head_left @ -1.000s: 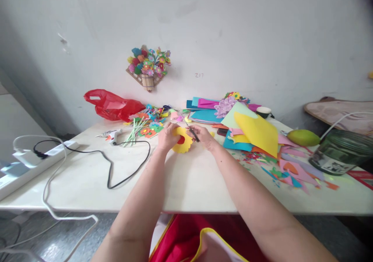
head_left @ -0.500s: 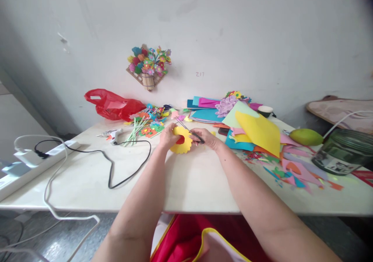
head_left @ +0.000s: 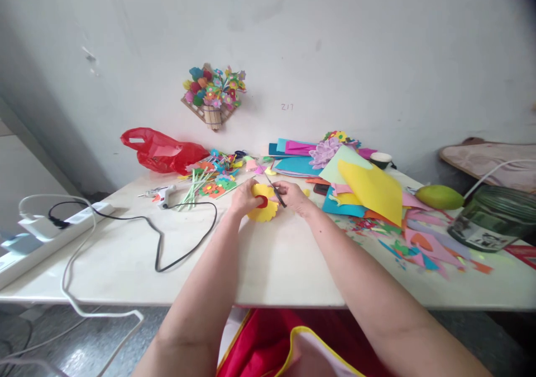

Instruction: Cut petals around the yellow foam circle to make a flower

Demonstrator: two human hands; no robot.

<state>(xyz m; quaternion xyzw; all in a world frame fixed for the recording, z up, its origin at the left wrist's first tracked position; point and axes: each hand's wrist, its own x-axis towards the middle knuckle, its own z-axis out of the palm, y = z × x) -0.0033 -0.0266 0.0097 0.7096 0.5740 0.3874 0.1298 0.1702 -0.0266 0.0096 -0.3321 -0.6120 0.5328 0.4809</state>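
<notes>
Between my hands is a yellow flower (head_left: 263, 214) with a scalloped edge and a red round centre (head_left: 262, 201). My left hand (head_left: 245, 198) grips it from the left, the thumb lying by the red centre. Scissors (head_left: 278, 195) with dark handles are in my right hand (head_left: 292, 196), the fingers closed around them. The thin blades point up and away from me, close to the flower's right edge. Whether the blades touch the flower I cannot tell.
A glue gun (head_left: 165, 196) with a black cord lies left, near a power strip (head_left: 90, 214). Behind are a red plastic bag (head_left: 165, 152) and green strips (head_left: 195, 187). Coloured sheets (head_left: 372, 190), scraps (head_left: 422, 248), a green fruit (head_left: 439, 196) and a glass jar (head_left: 492, 220) stand right.
The scissors have turned more upright and shifted slightly left in my right hand. The yellow flower has been turned or tilted a little in my left hand.
</notes>
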